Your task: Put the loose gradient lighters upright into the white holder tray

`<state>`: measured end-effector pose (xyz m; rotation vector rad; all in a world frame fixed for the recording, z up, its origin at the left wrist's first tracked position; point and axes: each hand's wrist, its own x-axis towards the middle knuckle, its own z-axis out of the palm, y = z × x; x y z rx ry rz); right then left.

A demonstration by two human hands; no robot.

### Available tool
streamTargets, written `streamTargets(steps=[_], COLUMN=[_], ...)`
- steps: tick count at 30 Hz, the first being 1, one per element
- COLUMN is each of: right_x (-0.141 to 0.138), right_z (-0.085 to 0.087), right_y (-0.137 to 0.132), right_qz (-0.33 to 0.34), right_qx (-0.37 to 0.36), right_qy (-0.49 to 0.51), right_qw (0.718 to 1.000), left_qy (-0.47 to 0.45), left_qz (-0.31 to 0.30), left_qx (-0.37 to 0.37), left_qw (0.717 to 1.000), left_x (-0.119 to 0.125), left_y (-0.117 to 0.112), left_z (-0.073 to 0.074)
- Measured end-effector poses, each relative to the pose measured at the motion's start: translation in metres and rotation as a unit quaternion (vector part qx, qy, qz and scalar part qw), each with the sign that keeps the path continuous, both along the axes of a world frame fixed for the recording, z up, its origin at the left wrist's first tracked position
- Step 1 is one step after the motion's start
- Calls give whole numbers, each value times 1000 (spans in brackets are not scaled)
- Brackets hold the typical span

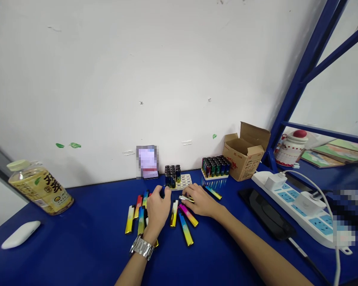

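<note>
Several colourful lighters (185, 228) lie loose on the blue table (86, 246). My left hand (157, 209), with a metal watch on the wrist, is closed around a dark lighter (162, 192) just in front of a white tray (183, 181) that is partly filled with upright lighters. My right hand (201, 200) pinches a silvery lighter (185, 198) beside that tray. A second tray (215, 167), full of upright lighters, stands further right.
An open cardboard box (244, 153) stands behind the full tray. A black phone (267, 214) and a white power strip (301, 204) lie to the right. A yellow bottle (40, 186) and a white mouse (20, 234) are on the left. The wall is close behind.
</note>
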<state>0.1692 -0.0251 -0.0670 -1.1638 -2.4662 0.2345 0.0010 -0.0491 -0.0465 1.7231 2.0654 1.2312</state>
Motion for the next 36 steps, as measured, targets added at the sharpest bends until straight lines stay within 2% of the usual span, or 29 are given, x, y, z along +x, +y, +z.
streamTargets(steps=[3,7,11,14,16,19,21,23,25,29,33,36], right_x=[1,0,0,0,0,-1,-2,-4,-6,-8,-8,-9], right_z=[-3,-8,-9,-6,-4,-4,-5,-8,-10,-9,-6,-8], right_y=[1,4,8,10,11,12,13,13,13,12,12,12], right_qz=[12,-7,-35,-39,-33,-22,-33,-70,-110,-144,-155,-165], right_qx=[-17,-43,-114,-141,-167,-265,-337,-376,-371,-324,-367,-328], right_qy=[46,159,281,349,426,552,588,593,589,581,585,586], right_qw=[999,986,952,926,888,790,735,709,709,732,707,722], left_qy=[9,22,8,-5,-4,2,9,18,25,31,41,55], left_qz=[0,5,6,1,-1,-4,-8,-11,-13,-15,-18,-17], left_qx=[-14,-27,-34,-49,-61,-77,-84,-90,-96,-103,-100,-99], left_qw=[1000,999,999,999,998,997,996,996,995,994,994,993], left_x=[1,1,1,1,1,1,1,1,1,2,3,3], left_y=[0,0,1,2,2,3,2,2,2,1,1,1], left_z=[0,0,-2,-3,-4,-4,-3,-3,-3,-2,-3,-4])
